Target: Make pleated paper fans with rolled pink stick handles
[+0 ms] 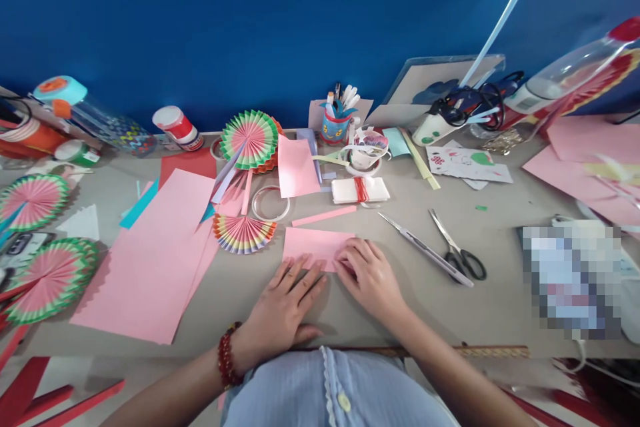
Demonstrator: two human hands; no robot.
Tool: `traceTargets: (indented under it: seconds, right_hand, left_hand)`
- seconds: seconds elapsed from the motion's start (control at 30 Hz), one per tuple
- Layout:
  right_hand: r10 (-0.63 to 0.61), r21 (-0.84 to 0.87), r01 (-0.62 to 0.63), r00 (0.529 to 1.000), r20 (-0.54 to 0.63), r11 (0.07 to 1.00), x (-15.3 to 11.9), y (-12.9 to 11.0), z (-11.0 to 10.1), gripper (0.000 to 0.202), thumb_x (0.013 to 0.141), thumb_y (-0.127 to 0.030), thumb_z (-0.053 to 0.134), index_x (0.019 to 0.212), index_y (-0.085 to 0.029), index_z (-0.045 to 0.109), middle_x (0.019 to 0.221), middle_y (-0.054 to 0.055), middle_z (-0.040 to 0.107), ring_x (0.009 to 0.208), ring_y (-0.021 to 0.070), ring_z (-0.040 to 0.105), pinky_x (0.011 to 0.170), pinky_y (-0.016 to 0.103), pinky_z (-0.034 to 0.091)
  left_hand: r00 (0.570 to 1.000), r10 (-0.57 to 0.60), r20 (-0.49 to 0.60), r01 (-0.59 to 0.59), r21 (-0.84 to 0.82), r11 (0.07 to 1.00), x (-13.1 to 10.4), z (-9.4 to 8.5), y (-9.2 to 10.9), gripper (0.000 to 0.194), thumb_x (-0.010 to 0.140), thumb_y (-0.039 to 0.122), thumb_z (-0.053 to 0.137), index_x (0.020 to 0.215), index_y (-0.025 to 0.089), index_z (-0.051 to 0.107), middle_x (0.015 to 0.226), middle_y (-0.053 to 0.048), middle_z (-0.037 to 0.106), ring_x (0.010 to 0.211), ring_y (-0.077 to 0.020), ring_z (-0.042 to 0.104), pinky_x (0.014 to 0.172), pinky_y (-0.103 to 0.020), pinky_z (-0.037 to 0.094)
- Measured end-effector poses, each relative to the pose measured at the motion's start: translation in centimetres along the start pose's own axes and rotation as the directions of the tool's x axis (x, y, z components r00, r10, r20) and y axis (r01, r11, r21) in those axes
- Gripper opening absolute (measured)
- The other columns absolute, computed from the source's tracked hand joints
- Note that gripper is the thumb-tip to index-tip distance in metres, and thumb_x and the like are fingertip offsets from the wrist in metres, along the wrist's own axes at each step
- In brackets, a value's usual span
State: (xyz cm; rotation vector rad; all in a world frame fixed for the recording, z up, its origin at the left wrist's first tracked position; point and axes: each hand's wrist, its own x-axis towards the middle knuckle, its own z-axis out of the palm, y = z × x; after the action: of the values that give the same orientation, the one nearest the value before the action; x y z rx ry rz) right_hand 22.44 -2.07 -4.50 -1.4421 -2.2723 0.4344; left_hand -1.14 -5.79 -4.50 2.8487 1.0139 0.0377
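Observation:
A small pink paper rectangle (pixel 315 240) lies on the desk in front of me. My left hand (pixel 287 303) rests flat on its lower left part, fingers spread, a dark red bead bracelet at the wrist. At the paper's right end, my right hand (pixel 370 277) has its fingers curled together on the edge; the fingertips are partly hidden. Just beyond the sheet lies a narrow pink paper strip (pixel 324 215). A grey craft knife (pixel 425 248) and black-handled scissors (pixel 459 250) lie to the right of my right hand.
Large pink sheets (pixel 150 260) lie on the left, near pleated paper fans (pixel 250 140). A tape roll (pixel 271 203), a white bundle tied with red (pixel 345 191) and a pen cup (pixel 336 127) stand farther back. A blurred-out phone (pixel 565 280) is at the right.

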Motion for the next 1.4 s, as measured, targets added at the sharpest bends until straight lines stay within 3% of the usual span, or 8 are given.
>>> traceTargets:
  seconds: [0.17,0.43,0.67,0.87,1.13,1.27,1.4]
  right_hand:
    - [0.055,-0.003,-0.055,0.998,-0.026,0.998,-0.3,0.2,-0.3,0.010,0.095,-0.020,0.053,0.086,-0.020,0.058,0.102,0.009,0.063,0.093,0.0245,0.056,0.087,0.040,0.043]
    - [0.038,0.022,-0.037,0.999,-0.031,0.999,-0.2,0.6,-0.3,0.011,0.095,-0.018,0.053,0.086,-0.020,0.058,0.100,0.008,0.063,0.092,0.0238,0.056,0.086,0.039,0.043]
    - [-0.024,-0.100,0.018,0.998,-0.063,0.995,-0.8,0.5,-0.2,0.012,0.097,-0.019,0.053,0.098,-0.018,0.065,0.108,0.009,0.067,0.098,0.0261,0.056,0.085,0.040,0.044]
    - [-0.073,-0.171,0.069,0.997,-0.015,0.983,-1.8,0.4,-0.8,0.016,0.094,-0.015,0.055,0.102,-0.020,0.068,0.116,0.009,0.068,0.103,0.0272,0.057,0.086,0.042,0.045]
    - [-0.211,-0.187,0.203,0.977,-0.023,0.961,-2.9,-1.6,-0.8,0.027,0.098,-0.026,0.055,0.123,-0.025,0.066,0.133,0.005,0.064,0.122,0.0256,0.053,0.108,0.045,0.039]
    - [-0.168,-0.194,0.158,0.985,-0.037,0.968,-3.7,-0.9,-0.8,0.024,0.097,-0.026,0.058,0.118,-0.027,0.069,0.134,0.004,0.064,0.124,0.0266,0.053,0.110,0.049,0.038]
    - [-0.130,-0.187,0.119,0.990,-0.048,0.975,-5.3,0.8,-2.3,0.027,0.095,-0.019,0.057,0.118,-0.028,0.070,0.137,0.005,0.063,0.125,0.0281,0.054,0.108,0.053,0.042]
  left_hand:
    - [1.000,-0.003,-0.007,0.003,-0.004,1.000,0.1,-0.1,0.0,0.086,0.091,0.075,0.037,0.155,0.018,0.032,0.166,-0.008,0.022,0.153,-0.0363,0.009,0.121,-0.054,0.014]
    - [1.000,-0.002,-0.004,0.002,0.012,1.000,0.1,-0.2,0.1,0.088,0.090,0.075,0.037,0.155,0.017,0.032,0.166,-0.010,0.020,0.152,-0.0389,0.011,0.120,-0.055,0.011]
    - [0.999,0.002,-0.044,-0.003,-0.003,1.000,0.1,0.0,0.0,0.095,0.091,0.077,0.032,0.157,0.009,0.025,0.164,-0.012,0.024,0.152,-0.0367,0.012,0.121,-0.053,0.011]
    - [0.998,-0.030,-0.064,0.029,-0.030,0.999,0.2,0.5,0.1,0.096,0.089,0.079,0.032,0.158,0.011,0.024,0.164,-0.009,0.026,0.152,-0.0361,0.016,0.122,-0.052,0.011]
    - [0.995,-0.063,-0.081,0.061,-0.028,0.998,0.2,0.8,0.6,0.098,0.086,0.083,0.031,0.153,0.012,0.038,0.162,-0.009,0.030,0.150,-0.0376,0.019,0.122,-0.053,0.010]
    - [0.993,-0.077,-0.085,0.073,-0.054,0.996,0.3,0.4,0.6,0.097,0.086,0.082,0.035,0.155,0.013,0.034,0.160,-0.011,0.035,0.150,-0.0361,0.021,0.122,-0.052,0.012]
    - [0.995,-0.078,-0.070,0.073,-0.072,0.995,0.4,0.1,0.5,0.100,0.085,0.082,0.036,0.156,0.013,0.029,0.160,-0.012,0.035,0.150,-0.0358,0.022,0.121,-0.052,0.014]
